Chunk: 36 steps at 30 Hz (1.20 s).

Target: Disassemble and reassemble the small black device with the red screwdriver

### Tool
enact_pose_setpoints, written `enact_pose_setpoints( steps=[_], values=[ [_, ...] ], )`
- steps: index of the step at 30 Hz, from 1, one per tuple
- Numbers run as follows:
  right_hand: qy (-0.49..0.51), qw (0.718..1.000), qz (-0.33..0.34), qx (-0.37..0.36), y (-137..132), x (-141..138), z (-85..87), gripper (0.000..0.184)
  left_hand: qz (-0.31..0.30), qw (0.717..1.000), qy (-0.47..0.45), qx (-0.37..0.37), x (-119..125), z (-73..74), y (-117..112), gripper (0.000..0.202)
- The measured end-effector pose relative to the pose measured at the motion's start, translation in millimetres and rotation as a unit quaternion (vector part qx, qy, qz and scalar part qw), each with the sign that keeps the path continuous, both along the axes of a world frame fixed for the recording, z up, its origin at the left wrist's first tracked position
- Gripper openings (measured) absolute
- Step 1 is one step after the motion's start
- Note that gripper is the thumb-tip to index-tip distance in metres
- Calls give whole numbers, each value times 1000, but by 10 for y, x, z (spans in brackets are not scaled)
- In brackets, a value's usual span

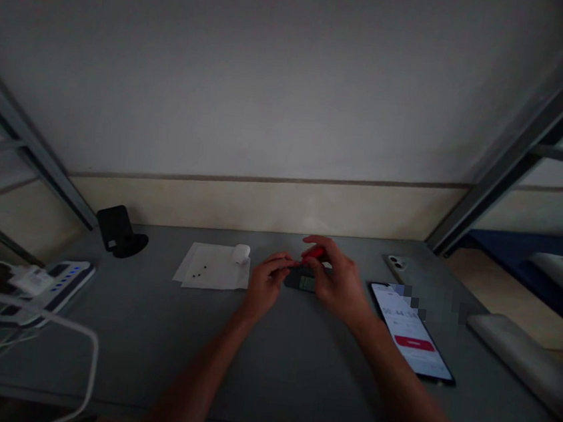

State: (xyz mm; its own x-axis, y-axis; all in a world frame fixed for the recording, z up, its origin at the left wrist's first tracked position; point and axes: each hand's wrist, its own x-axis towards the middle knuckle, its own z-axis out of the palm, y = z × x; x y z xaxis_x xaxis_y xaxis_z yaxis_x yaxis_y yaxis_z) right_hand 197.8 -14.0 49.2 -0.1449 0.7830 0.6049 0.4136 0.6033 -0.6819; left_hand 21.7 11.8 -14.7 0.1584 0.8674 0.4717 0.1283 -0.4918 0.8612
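My right hand (337,281) grips a small red object (314,252) between thumb and fingers. Its kind does not show clearly in the dim light. Close by on the left, my left hand (266,282) is closed in a pinch at a thin reddish piece (296,263) that reaches toward the red object. Beneath the fingers lies a flat dark device (295,279) with a small greyish panel, partly covered by my right hand. Left of my hands, white paper sheets (214,274) carry several tiny dark pieces (199,273) and a white earbud case (241,254).
A phone (412,332) with a lit timer screen lies right of my right forearm, another phone (397,263) behind it. A grey elongated case (518,357) is farther right. On the left are a black stand (117,229), a power strip (69,289) and looping white cables (93,366).
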Motion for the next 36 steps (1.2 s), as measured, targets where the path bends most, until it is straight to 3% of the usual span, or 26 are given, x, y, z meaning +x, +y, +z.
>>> enact_pose_setpoints(
  steps=[7, 14, 17, 21, 24, 27, 32, 36],
  values=[
    [-108, 993, 35, 35, 274, -5, 233, 14, 0, 1000, -29, -10, -1, -69, 42, 15],
    [12, 994, 110, 2, 256, -114, 127, 29, 14, 999, -37, -4, 33, -24, 4, 11],
    [58, 995, 76, -13, 275, -184, 62, 22, 24, 999, -22, -9, 36, 3, -17, 10],
    [57, 998, 15, 30, 280, -214, 68, 18, 26, 999, -5, -22, 32, 9, -31, 12],
    [40, 997, 43, 48, 230, -184, 116, 26, 27, 999, 5, -23, 32, 12, -43, 15],
    [59, 995, 72, 21, 208, -158, 127, 27, 29, 999, 26, -31, 37, 16, -50, 17],
    [77, 996, 10, 33, 258, -192, 70, 7, 37, 998, 19, -47, 48, 12, -39, 12],
    [32, 998, -6, 56, 228, -209, 92, 15, 35, 998, 12, -49, 50, 14, -37, 9]
  ],
)
